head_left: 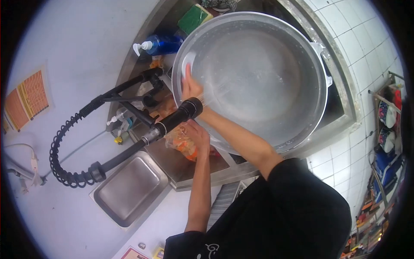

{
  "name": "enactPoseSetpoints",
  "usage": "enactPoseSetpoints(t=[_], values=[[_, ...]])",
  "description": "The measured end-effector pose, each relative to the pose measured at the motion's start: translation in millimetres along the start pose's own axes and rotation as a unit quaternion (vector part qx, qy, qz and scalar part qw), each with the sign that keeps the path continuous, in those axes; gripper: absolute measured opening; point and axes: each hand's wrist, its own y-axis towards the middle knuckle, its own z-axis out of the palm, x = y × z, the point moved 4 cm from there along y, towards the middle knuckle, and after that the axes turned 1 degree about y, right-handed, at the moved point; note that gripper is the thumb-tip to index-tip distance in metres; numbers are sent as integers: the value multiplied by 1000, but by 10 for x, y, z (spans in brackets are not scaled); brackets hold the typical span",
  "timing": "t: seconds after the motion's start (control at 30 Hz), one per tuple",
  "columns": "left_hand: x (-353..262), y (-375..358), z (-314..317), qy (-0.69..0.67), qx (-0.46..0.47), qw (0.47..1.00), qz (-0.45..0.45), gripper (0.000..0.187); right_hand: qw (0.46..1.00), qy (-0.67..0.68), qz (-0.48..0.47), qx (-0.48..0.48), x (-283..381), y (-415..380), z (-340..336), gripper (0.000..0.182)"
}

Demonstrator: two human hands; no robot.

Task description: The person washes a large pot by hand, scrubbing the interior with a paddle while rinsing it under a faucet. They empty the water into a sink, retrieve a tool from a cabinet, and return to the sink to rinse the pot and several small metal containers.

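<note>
A very large metal pot (276,82) stands tilted in the sink, its wet inside facing me. My right hand (189,86) is inside the pot near its rim and presses a small white scrubbing pad (187,69) against the wall. My left hand (197,134) grips the pot's lower rim, just under the black spray head (189,108) of the hose faucet. Thin streaks of water run from the spray head into the pot. An orange plastic bag (183,144) lies beside my left hand.
The coiled black hose faucet (64,168) arches off the white wall. A blue soap pump bottle (160,44) and a green-yellow sponge (194,18) sit on the sink ledge. A small empty steel basin (129,190) lies nearer me. The tiled wall (362,47) bounds the far side.
</note>
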Motion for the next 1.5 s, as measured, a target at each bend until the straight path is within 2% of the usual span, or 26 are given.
enactPoseSetpoints(t=[0.07,0.1,0.13,0.2,0.27,0.3,0.37,0.47,0.5,0.53,0.6,0.63,0.67,0.7,0.77,0.8,0.87,0.9,0.97,1.07,1.2,1.27,1.3,1.33,1.43,1.5], values=[[-117,27,-14,-25,-21,999,-8,37,971,-61,-222,-61,5,-30,-227,49],[-174,51,-25,-34,-27,999,-11,36,998,-50,-46,10,-68,164,-369,49],[-237,36,-35,-28,-6,999,-45,36,987,-40,133,83,-179,209,-436,50],[-181,14,-37,-21,15,997,-71,35,989,-28,133,62,-34,119,-213,48],[-40,34,29,-68,8,998,-5,34,992,-10,121,35,-52,89,-186,47],[-86,88,23,-65,11,998,-1,34,992,-111,-59,12,-134,-54,-273,46],[-279,112,-28,-33,2,999,31,34,993,-76,65,61,-251,17,-348,44],[-287,60,-36,10,6,1000,-20,31,994,51,98,-7,50,328,-205,44],[-239,94,15,6,2,1000,-15,31,994,54,91,-8,-82,241,-183,44],[-158,69,39,13,7,999,29,30,998,-9,-60,-17,-228,-46,-162,43],[-180,5,-48,28,19,997,66,28,977,-73,-197,-22,-143,-166,-172,43],[-336,71,-38,12,6,999,49,27,999,-3,-32,-37,-63,273,-285,43],[-334,82,-52,6,3,999,45,27,986,69,139,-54,-62,452,-330,44],[-334,95,-65,-1,0,999,41,26,986,72,138,-60,-9,335,-276,44],[-158,33,-15,10,19,1000,7,28,999,34,5,-9,161,-37,-94,44],[-139,10,-27,16,28,999,-6,28,999,35,9,-10,38,-73,-139,44],[-273,60,-43,15,-8,1000,20,31,989,51,142,4,-325,-15,-284,45],[-288,75,-24,12,-22,999,28,32,989,51,137,4,-124,114,-269,45],[-117,11,-27,0,1,999,35,35,972,180,124,-84,448,362,-288,44],[-390,71,-70,-17,38,999,-5,38,993,78,84,-12,-319,-167,-131,43],[-486,81,-40,50,-4,998,45,38,986,115,119,5,-306,146,-233,41],[-310,41,-49,42,24,999,20,38,988,98,72,-90,7,207,-199,41],[-302,37,-80,38,32,999,14,38,992,16,120,-44,-393,65,-106,39],[-427,94,-71,35,13,999,27,38,994,18,101,-46,-314,241,-126,39],[-430,81,-39,24,10,999,39,38,981,64,169,-66,89,360,-228,36],[-330,24,-106,15,2,998,55,38,981,47,174,-70,-146,225,-144,35]])
